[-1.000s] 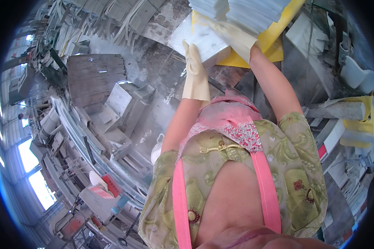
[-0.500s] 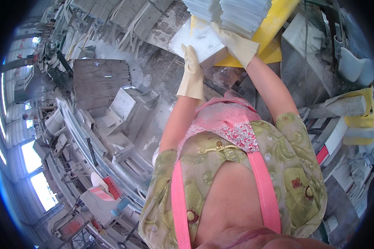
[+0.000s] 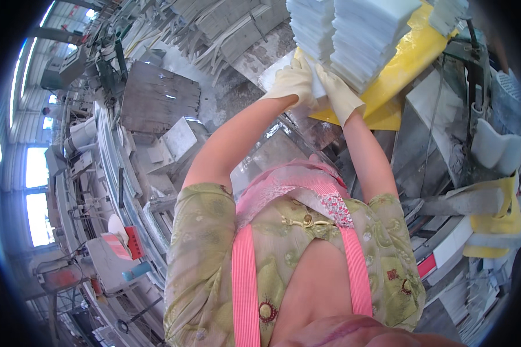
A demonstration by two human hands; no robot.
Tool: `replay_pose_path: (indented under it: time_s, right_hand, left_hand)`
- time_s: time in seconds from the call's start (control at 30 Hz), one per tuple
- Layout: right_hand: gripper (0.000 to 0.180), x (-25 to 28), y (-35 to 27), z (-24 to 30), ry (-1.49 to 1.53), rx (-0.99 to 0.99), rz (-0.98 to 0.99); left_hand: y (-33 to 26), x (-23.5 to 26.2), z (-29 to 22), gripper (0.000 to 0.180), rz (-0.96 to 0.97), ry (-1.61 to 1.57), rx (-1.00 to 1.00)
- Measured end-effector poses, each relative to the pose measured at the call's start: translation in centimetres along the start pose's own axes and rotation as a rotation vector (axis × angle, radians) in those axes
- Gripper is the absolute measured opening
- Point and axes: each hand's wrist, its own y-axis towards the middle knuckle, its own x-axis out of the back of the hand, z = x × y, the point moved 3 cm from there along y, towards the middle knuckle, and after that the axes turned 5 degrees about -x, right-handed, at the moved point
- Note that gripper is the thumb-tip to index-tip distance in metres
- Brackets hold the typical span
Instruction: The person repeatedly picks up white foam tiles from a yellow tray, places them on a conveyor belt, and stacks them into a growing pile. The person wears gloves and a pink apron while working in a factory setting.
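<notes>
Nearest the camera is the person's own chest, in a green patterned blouse with pink straps, and from it both bare forearms reach up and away toward the far side of the scene. The left hand and the right hand both wear pale yellow rubber gloves and meet around a white slab, a thin flat piece held at the lower edge of the stacks. The grip of each hand looks clamped on that slab, left fingers curled over its left edge and right fingers pressed against its right side (how far the thumbs wrap underneath is hidden).

Just beyond the hands stand two tall stacks of white slabs, side by side and touching, resting on a yellow sheet that covers the bench there. The held slab sits right against the foot of these stacks.

The risk, as I judge it, lies in that closeness: a push or tug at the base could shift the lower layers and make a stack lean or slide on the smooth yellow sheet. Wet gloves could also let the slab slip sideways out of the grip.

Farther left lie a grey stone block and a dark wooden board, well apart from the hands.
</notes>
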Motion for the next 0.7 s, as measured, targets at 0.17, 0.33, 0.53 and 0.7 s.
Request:
replay_pose_path:
  time_s: [0.17,0.33,0.53,0.7]
  right_hand:
    - [0.055,-0.5,2.0,-3.1,0.245,-0.012,-0.046]
    - [0.053,-0.6,1.1,-3.4,0.227,0.018,-0.172]
    - [0.052,-3.1,-1.0,-1.1,0.226,0.075,-0.44]
    - [0.049,-9.5,0.1,1.5,0.312,0.03,-0.63]
  left_hand:
    - [-0.3,0.4,-0.2,0.084,0.029,-0.134,0.016]
    - [-0.2,0.6,0.4,0.087,-0.003,-0.155,0.013]
    - [0.7,-1.2,7.4,0.086,-0.051,-0.532,-0.04]
    - [-1.0,-5.4,18.4,0.046,-0.027,-2.084,0.125]
